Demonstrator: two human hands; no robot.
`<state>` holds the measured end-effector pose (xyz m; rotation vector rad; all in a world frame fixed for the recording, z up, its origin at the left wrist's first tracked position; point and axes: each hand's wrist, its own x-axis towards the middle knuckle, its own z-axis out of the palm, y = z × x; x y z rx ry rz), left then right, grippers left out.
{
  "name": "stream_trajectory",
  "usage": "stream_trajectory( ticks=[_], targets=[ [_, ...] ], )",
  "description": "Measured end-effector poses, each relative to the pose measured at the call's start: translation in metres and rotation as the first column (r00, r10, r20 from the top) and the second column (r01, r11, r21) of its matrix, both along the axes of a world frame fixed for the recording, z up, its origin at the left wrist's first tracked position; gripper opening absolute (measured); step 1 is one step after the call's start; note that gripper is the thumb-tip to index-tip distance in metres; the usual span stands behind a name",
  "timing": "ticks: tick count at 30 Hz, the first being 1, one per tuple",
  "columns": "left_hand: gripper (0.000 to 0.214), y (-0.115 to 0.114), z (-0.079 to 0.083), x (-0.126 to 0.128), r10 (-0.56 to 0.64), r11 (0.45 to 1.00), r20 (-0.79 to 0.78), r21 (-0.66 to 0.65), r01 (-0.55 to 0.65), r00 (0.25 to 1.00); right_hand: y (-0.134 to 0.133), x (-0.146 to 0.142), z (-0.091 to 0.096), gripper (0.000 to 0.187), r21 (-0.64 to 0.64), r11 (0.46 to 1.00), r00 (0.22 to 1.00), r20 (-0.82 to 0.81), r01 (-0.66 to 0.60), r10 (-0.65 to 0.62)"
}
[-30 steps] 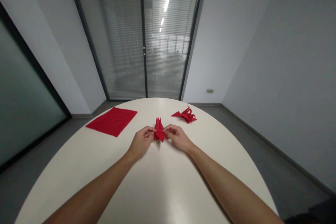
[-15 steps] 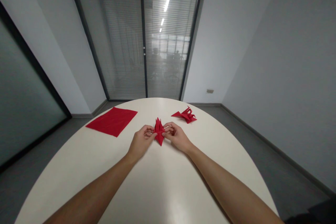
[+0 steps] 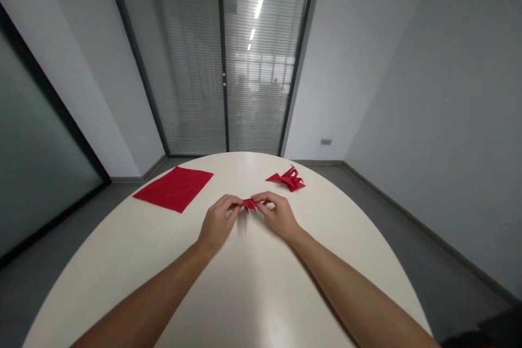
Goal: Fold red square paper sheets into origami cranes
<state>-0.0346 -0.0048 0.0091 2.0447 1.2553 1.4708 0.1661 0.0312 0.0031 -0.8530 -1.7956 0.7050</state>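
Note:
Between my two hands is a small folded red paper piece (image 3: 249,205), seen nearly edge-on above the table. My left hand (image 3: 218,221) pinches its left side between thumb and fingers. At its right side, my right hand (image 3: 278,215) grips it the same way. The fingertips cover both ends, so only the middle folds show. Beyond my right hand lie folded red paper cranes (image 3: 291,179) in a small heap; I cannot tell how many. A flat red paper sheet (image 3: 175,189) rests to the left of my left hand.
A round white table (image 3: 228,293) carries everything, its far edge curving just past the papers. Behind it stands a glass partition (image 3: 191,92) with blinds. Grey walls rise at the right, and a dark object (image 3: 485,331) shows at the lower right corner.
The folded paper has tipped from standing tall with points up and down to a short, nearly edge-on view. Both hands keep hold of it and have barely shifted.

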Motion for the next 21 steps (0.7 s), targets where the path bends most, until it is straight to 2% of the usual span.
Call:
stream_trajectory(
  ticks=[3,6,10,13,16,21],
  targets=[
    [0.019,0.003,-0.004,-0.002,-0.003,1.000,-0.095,0.016,0.005,0.996,0.001,0.004,-0.002,0.011,0.031,0.998,0.996,0.071,-0.052,0.050],
    [0.021,0.005,-0.009,-0.004,-0.019,0.999,-0.202,-0.049,0.009,0.979,0.002,0.007,-0.004,0.013,0.019,0.997,0.979,0.189,-0.077,0.072],
    [0.019,0.005,-0.013,-0.005,-0.026,0.995,-0.329,-0.104,-0.009,0.944,0.003,0.007,-0.005,0.025,0.079,0.996,0.930,0.368,-0.046,0.014],
    [0.017,0.003,-0.013,-0.004,-0.013,0.995,-0.397,-0.092,-0.026,0.918,0.003,0.008,-0.005,0.029,0.132,0.991,0.908,0.418,-0.018,-0.039],
    [0.014,0.002,-0.012,-0.003,-0.013,0.997,-0.419,-0.071,-0.018,0.908,0.002,0.009,-0.004,0.026,0.137,0.990,0.898,0.438,-0.029,-0.034],
    [0.014,0.004,-0.012,-0.002,-0.009,0.997,-0.363,-0.079,-0.021,0.932,0.002,0.011,0.000,0.014,0.118,0.992,0.899,0.438,-0.042,-0.014]
  ],
)
